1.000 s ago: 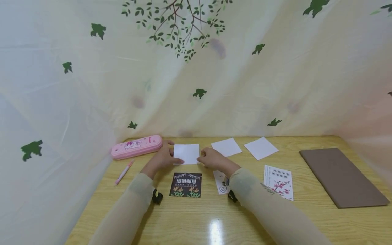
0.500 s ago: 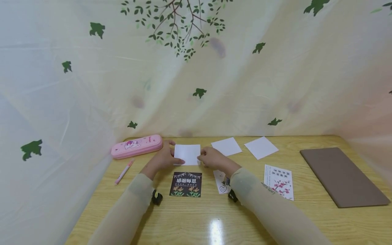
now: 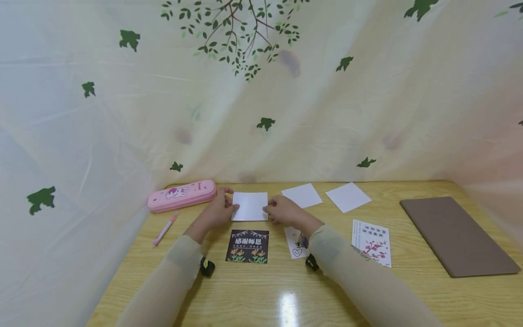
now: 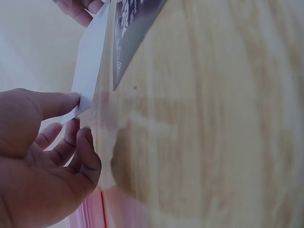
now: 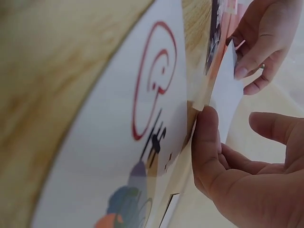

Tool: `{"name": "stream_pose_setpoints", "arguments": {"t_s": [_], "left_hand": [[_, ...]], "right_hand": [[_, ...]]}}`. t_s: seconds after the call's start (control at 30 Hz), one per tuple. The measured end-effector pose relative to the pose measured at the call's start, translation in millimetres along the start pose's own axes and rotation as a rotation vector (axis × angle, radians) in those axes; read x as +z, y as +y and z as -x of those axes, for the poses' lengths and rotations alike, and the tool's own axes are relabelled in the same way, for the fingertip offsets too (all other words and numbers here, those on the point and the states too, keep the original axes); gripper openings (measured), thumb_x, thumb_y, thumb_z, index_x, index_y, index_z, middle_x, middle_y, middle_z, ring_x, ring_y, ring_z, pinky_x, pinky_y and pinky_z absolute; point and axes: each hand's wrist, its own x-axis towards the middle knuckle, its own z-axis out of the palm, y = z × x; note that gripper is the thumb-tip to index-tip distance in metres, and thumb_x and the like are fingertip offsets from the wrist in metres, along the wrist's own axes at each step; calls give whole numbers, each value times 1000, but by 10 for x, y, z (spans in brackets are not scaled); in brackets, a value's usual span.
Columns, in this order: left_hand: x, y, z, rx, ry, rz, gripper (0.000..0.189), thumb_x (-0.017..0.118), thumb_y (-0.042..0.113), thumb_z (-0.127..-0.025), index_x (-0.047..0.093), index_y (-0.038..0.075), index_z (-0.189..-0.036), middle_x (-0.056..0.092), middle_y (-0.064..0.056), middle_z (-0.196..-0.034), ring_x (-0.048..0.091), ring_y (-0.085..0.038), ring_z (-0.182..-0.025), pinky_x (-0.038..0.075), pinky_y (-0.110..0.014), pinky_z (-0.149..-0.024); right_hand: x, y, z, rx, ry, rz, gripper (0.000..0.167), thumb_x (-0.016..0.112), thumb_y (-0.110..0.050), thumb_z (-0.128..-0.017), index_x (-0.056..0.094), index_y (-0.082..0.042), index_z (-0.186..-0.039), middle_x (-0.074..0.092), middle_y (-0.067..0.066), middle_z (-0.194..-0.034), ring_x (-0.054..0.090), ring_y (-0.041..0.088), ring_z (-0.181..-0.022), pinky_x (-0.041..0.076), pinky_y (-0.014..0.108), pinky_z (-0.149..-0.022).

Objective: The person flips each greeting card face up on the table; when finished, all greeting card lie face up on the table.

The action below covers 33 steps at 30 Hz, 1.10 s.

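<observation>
A blank white card (image 3: 250,206) lies or stands slightly raised near the table's far side, between both hands. My left hand (image 3: 219,209) holds its left edge. In the left wrist view, my thumb presses one corner of that card (image 4: 90,61), and the other fingers curl beside it. At the opposite edge, my right hand (image 3: 283,210) pinches the card near its lower right corner. Fingertips of the right hand (image 5: 247,175) touch the card's end in the right wrist view, while one finger stands apart. Directly in front lies a dark card with orange flowers (image 3: 247,246).
A pink pencil case (image 3: 182,196) sits beside the left hand, with a pink-and-white pen (image 3: 165,230) below. Two more white cards (image 3: 302,196) lie at the back. A drawn card (image 3: 295,245) is partly under the right arm. A blossom card (image 3: 372,243) and brown folder (image 3: 457,236) lie right.
The left thumb has slid left off the card's face to its edge. The white card has shifted slightly right, and the right fingers have stayed at its right edge.
</observation>
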Motion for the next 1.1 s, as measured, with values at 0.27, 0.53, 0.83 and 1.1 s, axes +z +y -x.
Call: {"name": "stream_pose_setpoints", "arguments": {"t_s": [0.27, 0.53, 0.83, 1.1], "left_hand": [[-18, 25, 5, 31, 37, 42, 51, 58, 14, -109, 35, 9, -155, 54, -14, -120, 57, -25, -100, 53, -32, -84], [-51, 55, 40, 42, 49, 107, 51, 57, 11, -109, 37, 11, -155, 53, -15, -125, 62, -26, -101, 57, -30, -79], [-67, 68, 61, 77, 121, 171, 54, 60, 9, -107, 39, 5, -157, 54, -16, -128, 59, -23, -99, 54, -26, -78], [-77, 78, 106, 87, 154, 169, 45, 59, 9, -107, 45, 3, -150, 55, -17, -130, 58, -23, -101, 53, -24, -77]], "right_hand": [[-17, -17, 42, -10, 21, -33, 50, 58, -26, -109, 53, 6, -147, 75, 18, -115, 75, 25, -98, 65, 34, -87], [-47, -40, 74, -28, 48, -65, 52, 58, -28, -109, 52, 5, -149, 72, 21, -124, 76, 27, -101, 64, 33, -86], [-61, -60, 147, -41, 48, -130, 58, 55, -32, -110, 44, -2, -159, 66, 23, -137, 75, 35, -111, 64, 42, -94], [-63, -59, 182, -58, 35, -157, 56, 54, -32, -111, 44, -4, -158, 66, 23, -137, 76, 35, -111, 64, 46, -95]]}}
